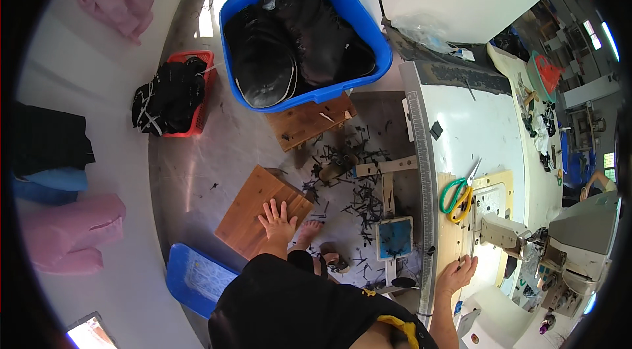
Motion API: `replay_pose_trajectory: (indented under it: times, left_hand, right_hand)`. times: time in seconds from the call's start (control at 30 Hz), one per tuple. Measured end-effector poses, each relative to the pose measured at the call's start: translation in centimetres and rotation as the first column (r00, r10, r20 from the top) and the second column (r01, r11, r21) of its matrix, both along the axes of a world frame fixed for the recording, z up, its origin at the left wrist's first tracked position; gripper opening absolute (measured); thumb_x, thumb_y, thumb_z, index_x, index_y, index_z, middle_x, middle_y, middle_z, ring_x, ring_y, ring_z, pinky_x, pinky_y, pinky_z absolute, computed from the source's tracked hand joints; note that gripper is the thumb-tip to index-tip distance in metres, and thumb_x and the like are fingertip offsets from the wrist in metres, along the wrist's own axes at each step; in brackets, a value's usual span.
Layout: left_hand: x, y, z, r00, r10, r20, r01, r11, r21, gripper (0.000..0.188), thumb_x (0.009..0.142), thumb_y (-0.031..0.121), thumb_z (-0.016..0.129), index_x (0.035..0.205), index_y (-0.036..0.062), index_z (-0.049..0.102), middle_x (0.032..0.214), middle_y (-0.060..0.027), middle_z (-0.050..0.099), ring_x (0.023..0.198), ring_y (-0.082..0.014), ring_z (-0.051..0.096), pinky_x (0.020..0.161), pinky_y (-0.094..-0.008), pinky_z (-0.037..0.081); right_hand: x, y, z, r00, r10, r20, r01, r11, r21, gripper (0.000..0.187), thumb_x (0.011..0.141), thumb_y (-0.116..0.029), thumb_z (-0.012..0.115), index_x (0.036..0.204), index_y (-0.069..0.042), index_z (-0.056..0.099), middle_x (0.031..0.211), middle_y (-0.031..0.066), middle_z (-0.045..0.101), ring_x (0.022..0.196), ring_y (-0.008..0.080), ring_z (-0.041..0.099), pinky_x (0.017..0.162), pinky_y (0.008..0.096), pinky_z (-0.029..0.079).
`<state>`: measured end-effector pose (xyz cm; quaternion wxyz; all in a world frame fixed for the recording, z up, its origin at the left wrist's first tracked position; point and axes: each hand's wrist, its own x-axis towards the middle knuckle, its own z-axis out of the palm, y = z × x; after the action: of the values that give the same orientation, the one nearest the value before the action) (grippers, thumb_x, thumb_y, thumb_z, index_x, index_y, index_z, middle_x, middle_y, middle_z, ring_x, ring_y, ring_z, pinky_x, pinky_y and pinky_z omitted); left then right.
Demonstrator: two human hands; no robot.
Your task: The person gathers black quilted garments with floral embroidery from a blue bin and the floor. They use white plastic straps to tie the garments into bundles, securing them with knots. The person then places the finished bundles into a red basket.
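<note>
My left hand (279, 223) lies flat with spread fingers on the top of a brown wooden stool (247, 207). My right hand (456, 276) is on the sewing table (424, 217), beside the bed of a sewing machine (573, 237). Its fingers are curled together around something small and thin that I cannot make out. Just beyond that hand lie scissors (465, 192) with one green and one yellow handle, blades pointing away. The machine's arm and needle area stand to the right of this hand.
A blue tub (378, 63) of black pieces rests on another wooden stool (309, 122). A red basket (201, 109) with black bundles stands left of it. Black scraps (368, 201) litter the floor around the pedal (394, 238). A blue tray (197, 280) lies at lower left.
</note>
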<state>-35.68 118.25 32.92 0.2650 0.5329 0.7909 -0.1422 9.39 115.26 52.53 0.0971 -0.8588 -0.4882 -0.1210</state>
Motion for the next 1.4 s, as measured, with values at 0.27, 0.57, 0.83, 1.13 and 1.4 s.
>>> replay_pose_trajectory:
  times: [0.27, 0.57, 0.83, 1.13, 1.4]
  left_hand:
    - [1.9, 2.0, 1.3, 0.998, 0.053, 0.019, -0.051, 0.996, -0.067, 0.074, 0.085, 0.05, 0.042, 0.142, 0.0144, 0.013, 0.148, -0.0158, -0.005, 0.135, -0.0384, -0.005, 0.103, -0.0579, 0.013]
    - [4.0, 4.9, 3.0, 0.982, 0.18, 0.054, -0.173, 0.977, -0.122, 0.074, 0.076, 0.037, 0.064, 0.134, 0.0055, 0.032, 0.141, -0.0205, 0.021, 0.126, -0.0366, 0.029, 0.098, -0.0484, 0.032]
    - [7.0, 7.9, 6.6, 0.976, -0.119, 0.183, 0.072, 0.966, 0.248, 0.072, 0.076, 0.036, 0.064, 0.134, 0.0054, 0.033, 0.14, -0.0202, 0.023, 0.124, -0.0357, 0.031, 0.097, -0.0476, 0.033]
    - [15.7, 13.6, 10.7, 0.682, -0.666, 0.301, 0.556, 0.74, 0.378, 0.07, 0.076, 0.035, 0.064, 0.132, 0.0052, 0.034, 0.138, -0.0197, 0.025, 0.123, -0.0347, 0.033, 0.096, -0.0466, 0.034]
    - [21.8, 12.9, 14.0, 0.449, -0.822, 0.349, 0.825, 0.532, 0.192, 0.068, 0.076, 0.034, 0.064, 0.132, 0.0051, 0.035, 0.136, -0.0194, 0.027, 0.121, -0.0337, 0.034, 0.096, -0.0458, 0.034]
  right_hand:
    - [0.0, 0.2, 1.2, 1.0, -0.008, -0.003, 0.008, 0.999, 0.041, 0.034, 0.077, -0.014, 0.05, 0.109, -0.004, 0.051, 0.13, 0.0227, 0.038, 0.117, 0.0366, 0.039, 0.092, 0.0459, 0.03]
    - [0.8, -0.5, 2.3, 0.998, -0.027, -0.06, 0.035, 0.989, 0.141, 0.035, 0.07, -0.018, 0.055, 0.103, -0.009, 0.053, 0.126, 0.0169, 0.04, 0.118, 0.0313, 0.036, 0.09, 0.0443, 0.028]
    - [0.0, -0.5, 2.3, 0.996, -0.037, -0.081, 0.051, 0.982, 0.183, 0.031, 0.071, -0.02, 0.056, 0.099, -0.009, 0.053, 0.123, 0.0165, 0.042, 0.118, 0.0311, 0.037, 0.09, 0.0446, 0.029]
    - [0.6, -1.9, 2.5, 0.98, -0.056, -0.19, 0.09, 0.981, 0.171, 0.034, 0.076, -0.024, 0.053, 0.106, -0.009, 0.053, 0.13, 0.0154, 0.038, 0.123, 0.0298, 0.032, 0.093, 0.0444, 0.028]
    - [1.0, -3.0, 3.6, 0.94, -0.056, -0.336, 0.08, 0.995, 0.059, 0.038, 0.083, -0.027, 0.046, 0.115, -0.006, 0.05, 0.139, 0.0144, 0.029, 0.129, 0.0279, 0.025, 0.099, 0.0457, 0.024]
